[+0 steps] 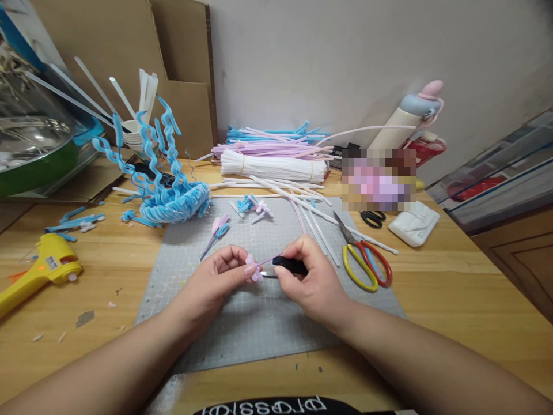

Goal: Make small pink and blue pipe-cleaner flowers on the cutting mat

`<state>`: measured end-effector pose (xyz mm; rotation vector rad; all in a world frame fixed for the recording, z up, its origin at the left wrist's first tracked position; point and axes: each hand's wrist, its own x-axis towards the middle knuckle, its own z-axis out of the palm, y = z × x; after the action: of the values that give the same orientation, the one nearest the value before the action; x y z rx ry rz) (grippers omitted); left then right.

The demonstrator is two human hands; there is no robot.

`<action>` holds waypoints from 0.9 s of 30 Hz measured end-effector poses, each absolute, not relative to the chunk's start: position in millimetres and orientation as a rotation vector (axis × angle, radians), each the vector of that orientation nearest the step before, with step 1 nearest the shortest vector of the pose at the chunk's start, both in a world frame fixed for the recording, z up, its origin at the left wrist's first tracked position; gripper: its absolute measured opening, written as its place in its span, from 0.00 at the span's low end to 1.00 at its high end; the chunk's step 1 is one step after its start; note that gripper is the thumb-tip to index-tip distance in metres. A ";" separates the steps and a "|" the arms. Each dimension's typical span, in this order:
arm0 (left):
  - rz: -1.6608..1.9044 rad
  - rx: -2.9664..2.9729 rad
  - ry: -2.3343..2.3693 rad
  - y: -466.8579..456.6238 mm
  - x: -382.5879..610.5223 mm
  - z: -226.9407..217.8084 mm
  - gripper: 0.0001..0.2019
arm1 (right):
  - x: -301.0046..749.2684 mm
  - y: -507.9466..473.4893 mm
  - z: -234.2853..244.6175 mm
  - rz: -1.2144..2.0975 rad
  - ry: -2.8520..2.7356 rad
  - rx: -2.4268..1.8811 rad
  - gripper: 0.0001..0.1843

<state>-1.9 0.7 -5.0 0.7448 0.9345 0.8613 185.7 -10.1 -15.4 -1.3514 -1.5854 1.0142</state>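
While the left hand [227,274] pinches it above the grey mat [259,334], the flower [254,268] sits just left of the right hand [309,274]. Looks: small, pale lilac, fuzzy, rounded petals bunched tight, partly covered by thumb and fingers. Thin lilac strand [273,260] runs from it to the right fingers, pulled fairly straight.

Left grip: thumb and fingers clamped on the flower. Right grip: wrapped round a tool [294,265], black handle, shiny metal end pointing at the flower. Can't say for sure whether metal touches petal, angle's poor.

Same lilac shows in the small buds [219,227] on the mat, paired with blue.

Labels: yellow glue gun [43,268], left side of the surface [453,323], has a white sticker [52,263] with dark characters, too small to read. Black cloth [276,406] at the bottom edge carries white lettering, cropped, word not readable. Mat has a printed grid. Scissors [354,241] lie right of the right hand, one handle loop yellow, one red.
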 end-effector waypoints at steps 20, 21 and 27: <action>0.872 0.767 0.887 -2.2 -2.9 -7.1 0.13 | 184.3 -11.2 -16.6 1.042 -1.676 -1.353 0.13; 0.881 0.777 0.889 -2.3 -2.9 -6.9 0.13 | 183.8 -11.3 -16.3 1.057 -1.669 -1.345 0.13; 0.984 0.903 0.914 -2.9 -2.6 -5.9 0.13 | 178.8 -12.8 -15.2 1.185 -1.598 -1.318 0.13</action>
<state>-2.6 -2.9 -5.9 0.9030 0.9139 0.9844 178.8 -12.8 -15.2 -1.3175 -1.5980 1.1845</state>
